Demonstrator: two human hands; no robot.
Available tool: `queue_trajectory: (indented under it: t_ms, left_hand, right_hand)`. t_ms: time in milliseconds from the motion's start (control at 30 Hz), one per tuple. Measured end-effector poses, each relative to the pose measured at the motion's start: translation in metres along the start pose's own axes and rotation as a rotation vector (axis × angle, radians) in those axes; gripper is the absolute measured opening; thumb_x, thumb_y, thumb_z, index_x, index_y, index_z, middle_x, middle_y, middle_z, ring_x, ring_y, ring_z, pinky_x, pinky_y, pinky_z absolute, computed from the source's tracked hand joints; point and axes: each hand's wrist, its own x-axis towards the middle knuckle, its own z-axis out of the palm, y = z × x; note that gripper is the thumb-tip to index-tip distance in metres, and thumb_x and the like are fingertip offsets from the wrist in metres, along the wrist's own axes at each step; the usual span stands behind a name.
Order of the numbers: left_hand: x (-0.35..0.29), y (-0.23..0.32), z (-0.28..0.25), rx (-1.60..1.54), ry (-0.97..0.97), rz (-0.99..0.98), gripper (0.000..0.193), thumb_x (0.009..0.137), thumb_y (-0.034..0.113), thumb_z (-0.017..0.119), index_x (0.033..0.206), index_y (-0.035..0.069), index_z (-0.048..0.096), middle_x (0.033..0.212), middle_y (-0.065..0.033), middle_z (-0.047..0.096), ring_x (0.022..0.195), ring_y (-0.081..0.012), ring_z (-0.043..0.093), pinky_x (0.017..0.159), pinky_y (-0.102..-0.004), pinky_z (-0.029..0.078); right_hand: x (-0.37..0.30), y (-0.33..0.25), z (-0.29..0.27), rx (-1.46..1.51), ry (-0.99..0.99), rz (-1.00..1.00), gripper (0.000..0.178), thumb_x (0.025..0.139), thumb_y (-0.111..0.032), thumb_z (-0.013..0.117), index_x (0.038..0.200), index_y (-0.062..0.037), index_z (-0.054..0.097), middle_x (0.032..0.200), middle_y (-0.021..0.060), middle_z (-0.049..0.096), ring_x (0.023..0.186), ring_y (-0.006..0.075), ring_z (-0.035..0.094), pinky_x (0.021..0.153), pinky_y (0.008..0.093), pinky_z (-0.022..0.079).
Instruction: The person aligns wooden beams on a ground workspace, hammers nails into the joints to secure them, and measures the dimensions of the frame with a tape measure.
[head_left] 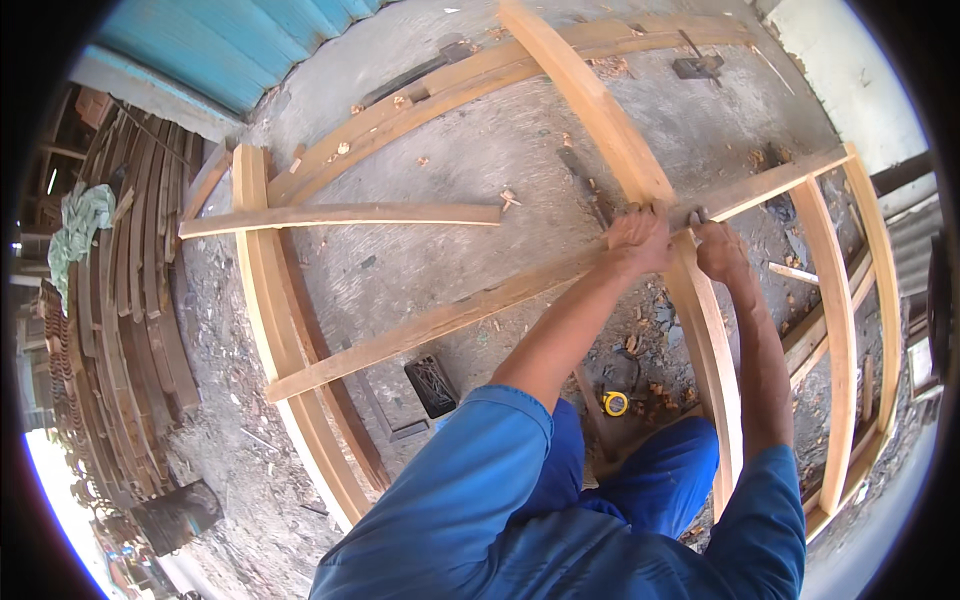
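The left hand [638, 240] is pressing down on the joint where a long upright rail [640, 190] is crossing a long diagonal cross rail [440, 322] of a big timber frame [275, 300] lying flat on the concrete floor [480, 150]. Its grip is lying closed over the wood at that crossing. The right hand [718, 250] is sitting just beside it, fingers curled together around a small dark tool [697, 216]; what kind of tool it is cannot be told.

The frame is made of pale, planed, straight-sawn boards. Four members are running lengthwise: the one under the hands, a doubled one along the left side, and two [838, 330] at the right. Three boards are crossing them: the diagonal one, a shorter loose plank [340, 216] resting across the left side, and a doubled rail [480, 75] at the far end. Wide panels of bare floor are lying open between the members, the largest to the left of the hands.

Wood chips [650, 340] are littering the rough grey floor around the joint. One yellow tape measure [615, 403] is lying near the person's knees, and one black grated block [432, 385] to its left. At the floor's left edge, a stack of weathered dark planks [130, 300] is leaning, with a green cloth [80, 225] draped over it.
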Motion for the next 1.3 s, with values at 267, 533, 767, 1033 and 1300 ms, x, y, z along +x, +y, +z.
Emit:
queue_trajectory:
  t_ms: [267,533,767,1033,1300]
  left_hand:
    - [-0.045,-0.043,-0.089,-0.604,0.039,0.156,0.034,0.092,0.029,0.064,0.110,0.000,0.064,0.106,-0.0178,0.069,0.101,-0.0283,0.066,0.091,-0.0415,0.051]
    - [-0.409,-0.210,-0.077,-1.036,-0.282,-0.551,0.020,0.098,0.024,0.064,0.104,0.005,0.070,0.097,-0.0105,0.071,0.092,-0.0215,0.067,0.084,-0.0350,0.052]
    - [-0.496,-0.234,0.004,0.033,0.380,-0.765,0.017,0.077,0.017,0.076,0.093,0.012,0.071,0.114,-0.0125,0.063,0.110,-0.0367,0.055,0.099,-0.0478,0.041]
    - [-0.426,-0.233,-0.017,0.309,0.372,-0.653,0.020,0.074,0.016,0.079,0.094,0.014,0.076,0.132,-0.0142,0.056,0.120,-0.0379,0.050,0.102,-0.0510,0.039]
    - [-0.430,-0.259,0.008,0.365,0.290,-0.692,0.019,0.075,0.016,0.078,0.093,0.013,0.076,0.123,-0.0133,0.062,0.117,-0.0387,0.052,0.100,-0.0506,0.040]
  right_hand:
    - [0.020,0.066,0.025,-0.097,0.066,-0.282,0.046,0.081,0.000,0.052,0.125,0.0003,0.062,0.105,0.0280,0.066,0.097,0.0457,0.062,0.087,0.0530,0.050]
    - [0.036,0.081,0.030,-0.231,0.044,-0.333,0.058,0.073,0.002,0.055,0.130,-0.0015,0.063,0.098,0.0264,0.063,0.093,0.0430,0.061,0.085,0.0500,0.050]
    - [0.037,0.094,0.029,-0.196,0.009,-0.288,0.056,0.076,-0.002,0.059,0.132,-0.0018,0.062,0.097,0.0270,0.060,0.093,0.0423,0.060,0.085,0.0486,0.050]
    - [0.037,0.098,0.026,-0.207,-0.004,-0.257,0.053,0.079,-0.003,0.058,0.132,-0.0037,0.063,0.098,0.0286,0.060,0.098,0.0434,0.062,0.087,0.0475,0.051]
    - [0.027,0.076,0.023,-0.025,-0.016,-0.117,0.053,0.080,-0.003,0.058,0.132,-0.0051,0.063,0.098,0.0290,0.060,0.090,0.0425,0.065,0.084,0.0472,0.053]
